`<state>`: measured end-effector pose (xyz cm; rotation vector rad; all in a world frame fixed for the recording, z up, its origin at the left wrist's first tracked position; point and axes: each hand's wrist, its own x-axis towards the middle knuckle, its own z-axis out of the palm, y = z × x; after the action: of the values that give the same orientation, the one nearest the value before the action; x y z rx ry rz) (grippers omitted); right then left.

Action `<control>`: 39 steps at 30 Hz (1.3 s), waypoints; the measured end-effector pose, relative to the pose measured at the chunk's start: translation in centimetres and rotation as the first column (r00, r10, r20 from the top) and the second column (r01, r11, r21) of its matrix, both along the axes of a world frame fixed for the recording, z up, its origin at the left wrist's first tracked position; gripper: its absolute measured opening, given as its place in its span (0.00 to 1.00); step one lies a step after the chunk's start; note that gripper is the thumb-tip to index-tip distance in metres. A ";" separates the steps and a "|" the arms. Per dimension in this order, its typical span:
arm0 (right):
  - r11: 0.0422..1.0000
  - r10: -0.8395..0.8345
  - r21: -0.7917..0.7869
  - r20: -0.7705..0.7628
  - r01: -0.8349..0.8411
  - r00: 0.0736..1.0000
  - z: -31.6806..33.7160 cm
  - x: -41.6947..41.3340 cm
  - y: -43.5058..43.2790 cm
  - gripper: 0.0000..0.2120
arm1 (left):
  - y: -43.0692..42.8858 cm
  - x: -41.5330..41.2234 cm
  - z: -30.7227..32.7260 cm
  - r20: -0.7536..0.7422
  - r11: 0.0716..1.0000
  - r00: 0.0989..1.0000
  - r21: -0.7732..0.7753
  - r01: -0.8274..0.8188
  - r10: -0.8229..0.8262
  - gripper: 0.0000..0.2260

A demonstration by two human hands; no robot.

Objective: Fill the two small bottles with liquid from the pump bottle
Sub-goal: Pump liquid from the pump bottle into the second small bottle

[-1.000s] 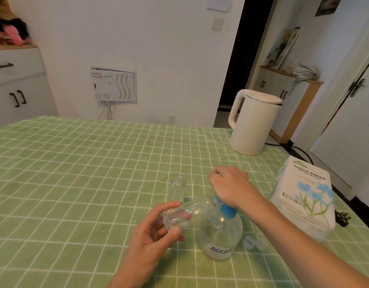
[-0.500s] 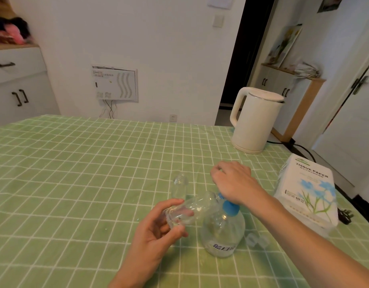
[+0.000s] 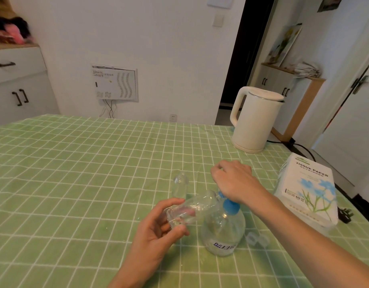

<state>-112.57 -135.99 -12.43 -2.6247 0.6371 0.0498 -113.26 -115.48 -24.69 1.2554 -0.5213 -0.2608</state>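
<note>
1. The small bottle [image 3: 191, 208] is gripped, tilted, by the left hand [image 3: 156, 235]. Its mouth meets the blue spout of the pump bottle [image 3: 223, 235], likely to catch liquid.
2. The right hand [image 3: 233, 179] lies atop the pump head, fingers bent; whether they clasp it I cannot tell.
3. The second small bottle [image 3: 180, 183] stands upright beyond the left hand, with clear caps [image 3: 257, 239] near the right forearm.

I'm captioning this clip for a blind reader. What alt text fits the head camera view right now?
A left hand holds a small clear plastic bottle tilted, mouth at the blue spout of a round clear pump bottle, whose pump top the right hand covers. A second small clear bottle stands upright behind them on the green checked tablecloth.
</note>
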 end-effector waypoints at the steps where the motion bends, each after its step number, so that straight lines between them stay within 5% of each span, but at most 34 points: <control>1: 1.000 -0.008 0.028 -0.009 0.009 1.000 -0.2 -0.1 0.0 0.14 | 0.0 0.0 0.0 -0.009 1.000 1.000 -0.002 0.002 -0.002 0.21; 13: 0.996 0.021 -0.085 0.002 -0.021 1.000 0.3 0.1 0.0 0.19 | -0.1 -0.3 0.6 -0.006 1.000 1.000 -0.022 0.011 -0.012 0.20; 21: 1.000 -0.021 0.014 -0.007 0.021 1.000 -0.6 -0.1 0.0 0.12 | 0.2 -0.3 0.6 -0.001 1.000 1.000 0.019 -0.013 0.013 0.20; 28: 0.995 -0.006 -0.095 0.035 0.010 0.999 0.2 0.0 -0.1 0.23 | 0.0 -0.6 1.0 0.012 1.000 1.000 0.005 -0.007 0.007 0.20; 39: 1.000 -0.022 0.001 0.007 0.022 1.000 -0.2 -0.2 0.0 0.23 | 0.1 -0.5 1.0 0.009 1.000 1.000 0.026 -0.005 0.005 0.20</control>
<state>-112.75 -135.97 -12.67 -2.6155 0.6633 0.0342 -113.79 -115.38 -23.68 1.2837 -0.5243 -0.2587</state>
